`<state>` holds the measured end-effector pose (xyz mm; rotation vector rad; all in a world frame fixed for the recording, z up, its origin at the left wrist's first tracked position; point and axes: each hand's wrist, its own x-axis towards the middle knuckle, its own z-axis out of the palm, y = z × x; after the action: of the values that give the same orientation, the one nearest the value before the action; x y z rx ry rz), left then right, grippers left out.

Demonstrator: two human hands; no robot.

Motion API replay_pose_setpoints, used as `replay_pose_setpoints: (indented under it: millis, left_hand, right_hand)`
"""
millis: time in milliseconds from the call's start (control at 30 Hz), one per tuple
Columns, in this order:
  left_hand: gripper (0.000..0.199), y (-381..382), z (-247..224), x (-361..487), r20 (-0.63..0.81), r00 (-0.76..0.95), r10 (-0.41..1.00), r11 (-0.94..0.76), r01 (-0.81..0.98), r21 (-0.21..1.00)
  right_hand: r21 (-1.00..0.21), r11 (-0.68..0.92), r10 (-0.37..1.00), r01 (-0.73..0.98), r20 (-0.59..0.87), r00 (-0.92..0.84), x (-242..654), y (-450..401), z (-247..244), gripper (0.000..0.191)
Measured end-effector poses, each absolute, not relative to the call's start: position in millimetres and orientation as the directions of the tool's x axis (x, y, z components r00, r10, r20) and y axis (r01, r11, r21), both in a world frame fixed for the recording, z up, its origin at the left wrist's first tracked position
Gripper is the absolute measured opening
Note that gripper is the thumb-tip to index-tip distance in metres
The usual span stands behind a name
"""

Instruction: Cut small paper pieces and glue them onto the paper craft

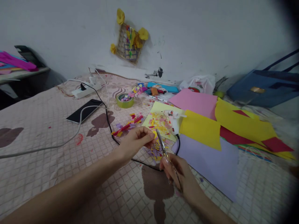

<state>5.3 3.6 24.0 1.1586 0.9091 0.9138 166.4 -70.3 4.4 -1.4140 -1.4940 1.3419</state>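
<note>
Between the thumb and fingers of my left hand (140, 138) is a small yellow paper piece (154, 134). My right hand (176, 171) grips a pair of scissors (163, 146), whose blades point up and away beside the yellow piece. Whether the blades touch the paper I cannot tell. Beneath both hands lie many small paper scraps (161, 123) in yellow, pink and purple, partly on a pale yellow sheet (158, 107). A white glue gun (174, 121) rests on that sheet. Left of it lies a dark pink strip (127, 127) with small coloured bits on it.
Yellow (201, 129), pink (195, 101) and lilac sheets (210, 161) spread to the right. A tape roll (125, 101), a dark phone (84, 111) and a power strip (86, 91) are at the left, with cords crossing the tablecloth. A blue bag (266, 88) stands far right.
</note>
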Motion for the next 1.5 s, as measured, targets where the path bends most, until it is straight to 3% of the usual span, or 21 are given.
replay_pose_setpoints:
  millis: [367, 1500]
  left_hand:
    - [0.018, -1.1, 21.9, 8.8, -0.146, 0.324, 0.935, 0.213, -0.183, 0.96]
    - [0.017, -1.9, 19.5, 9.6, -0.137, 0.318, 0.938, 0.217, -0.23, 0.949]
  right_hand:
    - [-0.916, -0.039, 0.974, 0.399, -0.125, -0.191, 166.5, -69.0, -0.7, 0.044]
    - [-0.904, -0.026, 0.979, 0.428, -0.11, -0.174, 167.1, -68.9, 2.5, 0.046]
